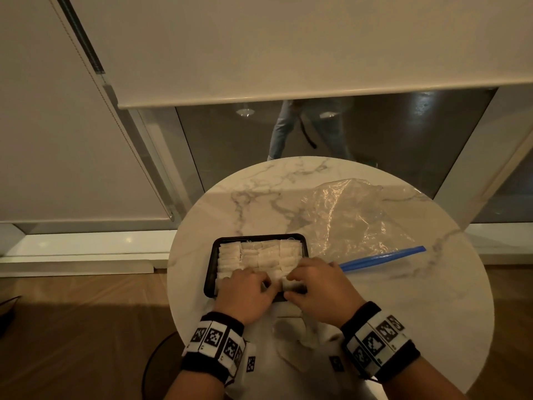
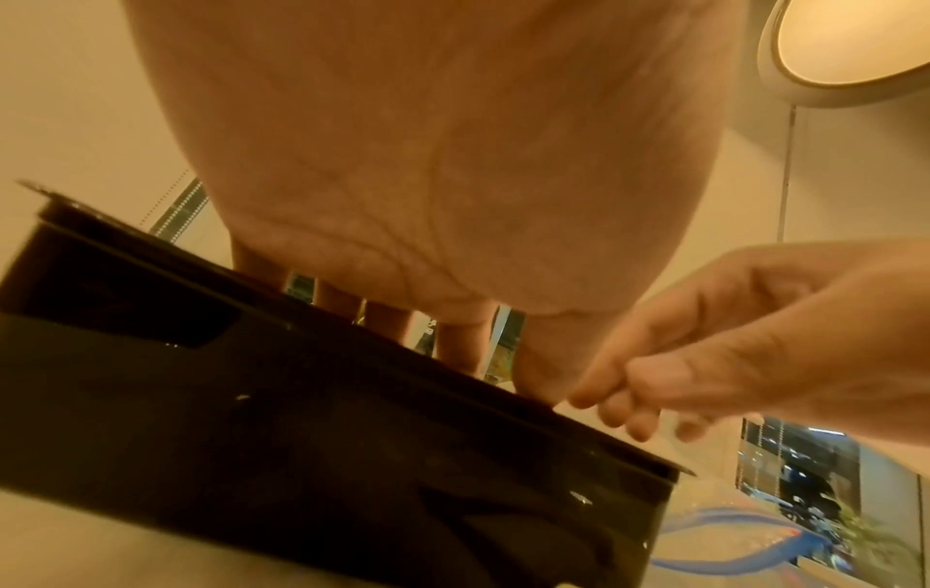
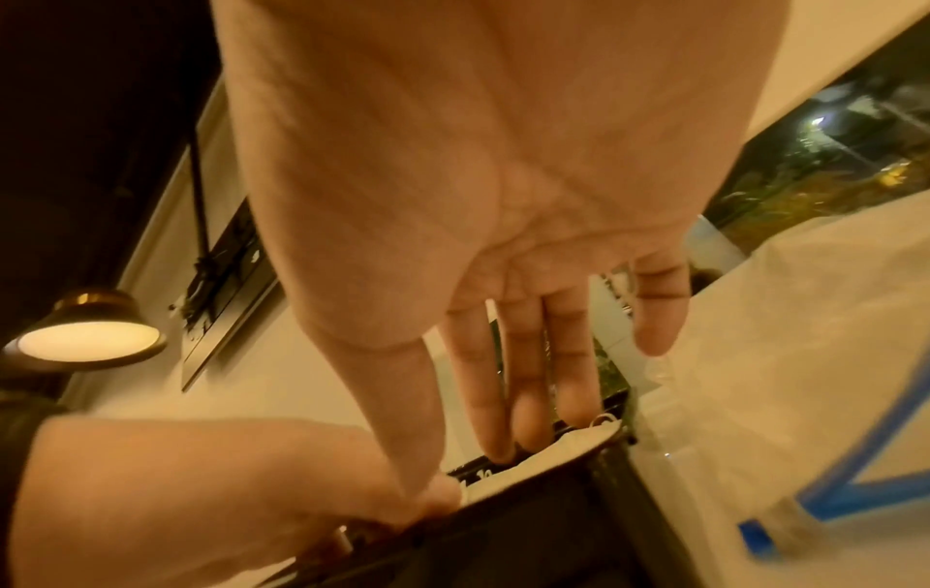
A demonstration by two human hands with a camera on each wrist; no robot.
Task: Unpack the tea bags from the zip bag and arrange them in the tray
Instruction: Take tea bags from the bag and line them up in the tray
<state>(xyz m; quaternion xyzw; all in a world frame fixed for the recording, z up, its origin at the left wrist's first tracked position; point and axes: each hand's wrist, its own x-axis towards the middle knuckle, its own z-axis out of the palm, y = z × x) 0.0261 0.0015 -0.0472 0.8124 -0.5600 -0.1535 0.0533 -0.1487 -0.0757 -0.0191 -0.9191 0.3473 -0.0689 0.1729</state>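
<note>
Paper tea bags (image 1: pixel 256 256) fill tray (image 1: pixel 210 272), lower centre: light, soft, crushable. Your left hand (image 1: pixel 245 295) and right hand (image 1: pixel 317 287) press flat-fingered; pinch edges gently.

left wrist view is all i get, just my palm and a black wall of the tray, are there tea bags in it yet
Observer: Yes. The head view shows the tray packed with white tea bags in rows.
Operator: where's the zip bag
Observer: The zip bag lies crumpled on the marble table, right of the tray, blue zip strip toward the person.
Operator: anything left in it
Observer: It looks empty through the clear plastic, though the folds could hide something.
Operator: what's my right hand doing
Observer: The right hand has its fingers reaching down onto a tea bag at the tray's near right corner; the left hand rests beside it over the near edge.
</note>
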